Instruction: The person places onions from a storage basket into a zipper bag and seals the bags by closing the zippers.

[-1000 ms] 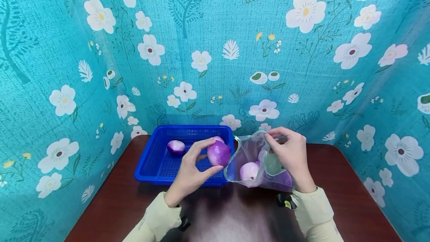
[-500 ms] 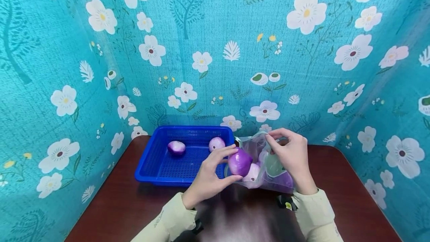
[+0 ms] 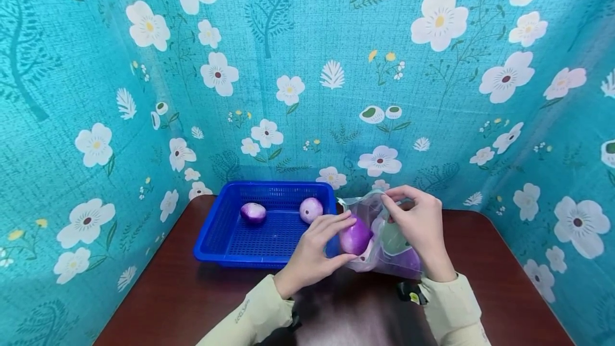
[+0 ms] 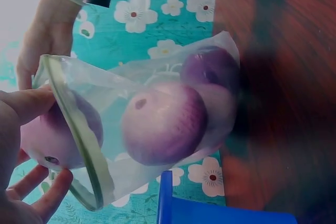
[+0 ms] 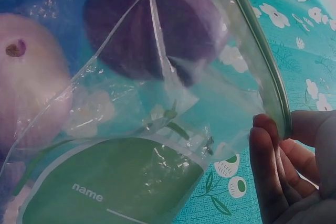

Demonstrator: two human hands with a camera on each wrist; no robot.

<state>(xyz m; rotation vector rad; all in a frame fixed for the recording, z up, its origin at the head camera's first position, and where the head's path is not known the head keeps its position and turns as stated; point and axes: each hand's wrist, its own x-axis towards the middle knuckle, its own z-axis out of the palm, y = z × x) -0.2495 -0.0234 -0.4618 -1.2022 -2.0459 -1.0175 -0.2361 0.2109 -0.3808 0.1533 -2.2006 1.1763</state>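
Observation:
A purple onion is gripped between the thumb and fingers of my left hand, partly inside the mouth of a clear zip bag. In the left wrist view this onion pokes through the bag's green rim, while several other onions, one of them pale purple, lie deeper inside. My right hand pinches the bag's rim at the upper right. The right wrist view shows its thumb and fingertips on the green zip edge, beside a green label printed "name".
A blue plastic basket stands left of the bag on the dark red-brown table. It holds two onions, one at the left and one at the right. A flowered turquoise cloth encloses the back and sides.
My left hand has carried the onion rightward from over the basket's edge into the bag's mouth. My right hand has stayed at the bag's rim.

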